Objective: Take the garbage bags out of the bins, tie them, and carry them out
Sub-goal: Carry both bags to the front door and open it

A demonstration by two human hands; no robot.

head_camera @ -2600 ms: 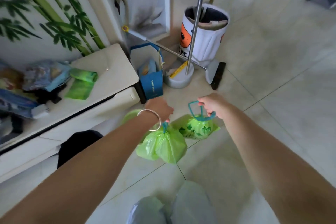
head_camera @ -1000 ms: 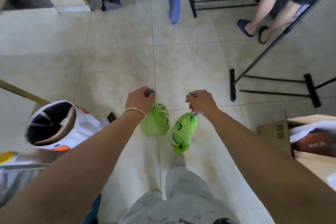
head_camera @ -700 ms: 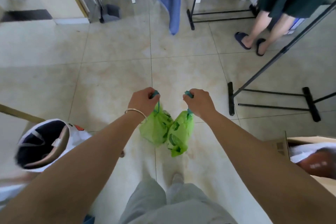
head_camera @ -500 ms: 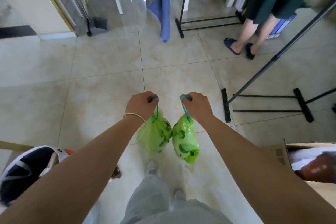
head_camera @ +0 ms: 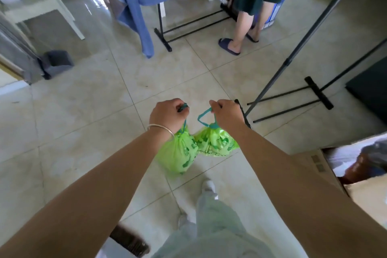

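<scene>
Tiled floor [head_camera: 88, 115]; two garbage bags [head_camera: 180, 153].

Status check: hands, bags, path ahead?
Left hand grips left green bag by its drawstring; right hand grips right green bag. Both cinched shut, hanging off the floor. Ahead: black rack foot near right hand, a person standing beyond.

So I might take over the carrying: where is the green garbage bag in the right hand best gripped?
By its teal drawstring loop, from above. The garbage bag is cinched shut and hangs beneath the loop, which stands open beside the right hand, leaving room to hook fingers through.
</scene>
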